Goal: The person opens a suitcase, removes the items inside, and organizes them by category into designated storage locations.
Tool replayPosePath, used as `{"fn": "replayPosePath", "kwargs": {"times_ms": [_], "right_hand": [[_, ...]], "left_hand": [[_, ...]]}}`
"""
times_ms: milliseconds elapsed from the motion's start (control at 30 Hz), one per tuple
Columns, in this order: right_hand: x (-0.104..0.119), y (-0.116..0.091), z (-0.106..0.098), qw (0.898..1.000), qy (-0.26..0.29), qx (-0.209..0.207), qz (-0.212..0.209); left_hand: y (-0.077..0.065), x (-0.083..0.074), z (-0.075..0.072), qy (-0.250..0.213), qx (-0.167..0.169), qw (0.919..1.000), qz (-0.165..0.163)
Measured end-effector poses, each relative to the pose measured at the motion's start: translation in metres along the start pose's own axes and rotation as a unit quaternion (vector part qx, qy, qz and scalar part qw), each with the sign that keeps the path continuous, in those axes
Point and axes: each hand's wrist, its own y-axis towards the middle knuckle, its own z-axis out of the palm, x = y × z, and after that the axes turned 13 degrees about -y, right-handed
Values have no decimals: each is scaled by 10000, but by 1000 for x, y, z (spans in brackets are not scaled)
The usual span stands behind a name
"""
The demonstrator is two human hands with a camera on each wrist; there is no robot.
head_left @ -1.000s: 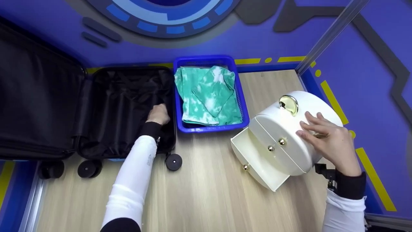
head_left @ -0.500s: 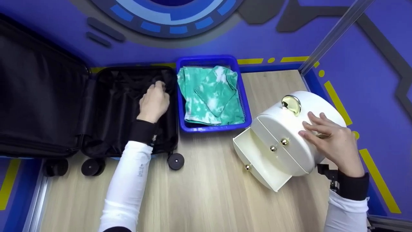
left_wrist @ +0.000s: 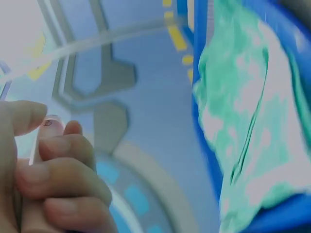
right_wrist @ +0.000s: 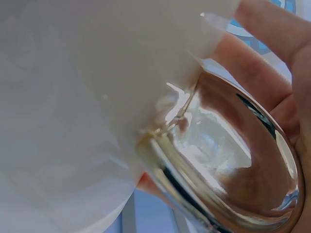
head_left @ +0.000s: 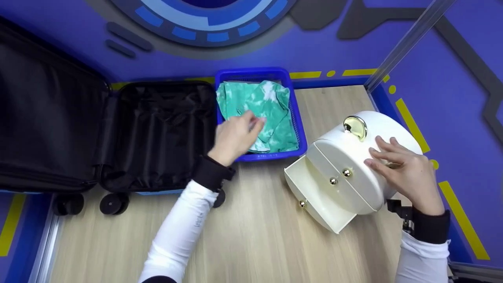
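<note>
My left hand (head_left: 235,137) is over the blue basket (head_left: 271,156) and the green-and-white tie-dyed cloth (head_left: 271,104) folded in it. Its curled fingers hold a slim, clear pinkish tube (left_wrist: 51,127) with a dark mark on its end, seen in the left wrist view. The hand hides most of the tube in the head view. My right hand (head_left: 412,175) rests on the round-topped white drawer box (head_left: 387,129), its fingertips touching the surface. A shiny gold handle (right_wrist: 228,155) of the box lies under that palm. The lower drawer (head_left: 322,196) is pulled out.
An open black suitcase (head_left: 157,149) lies at the left, its lid (head_left: 43,118) raised against the side. Dark wheels (head_left: 114,203) stick out at its front. A second gold handle (head_left: 355,127) stands on the box top. Blue walls (head_left: 322,51) bound the wooden tabletop (head_left: 251,220).
My left hand reached further back in the suitcase, then came out and moved right to above the basket, with the tube in its fingers. My right hand has stayed on the drawer box.
</note>
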Motion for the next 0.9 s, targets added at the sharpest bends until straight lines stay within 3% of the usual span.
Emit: {"fn": "replayPosePath", "kwargs": {"times_ms": [133,267,500,900], "right_hand": [[0,0,1,10000,14,26,14],[0,0,0,10000,3,69,9],[1,1,1,10000,-33,35,-33],[1,0,0,10000,-68,19,1]], "left_hand": [[0,-8,33,-50,670,9974,241],[-3,-17,66,53,1384,9894,440],[-12,-31,120,668,2405,9649,820],[-32,-36,194,1557,3004,9364,936]]}}
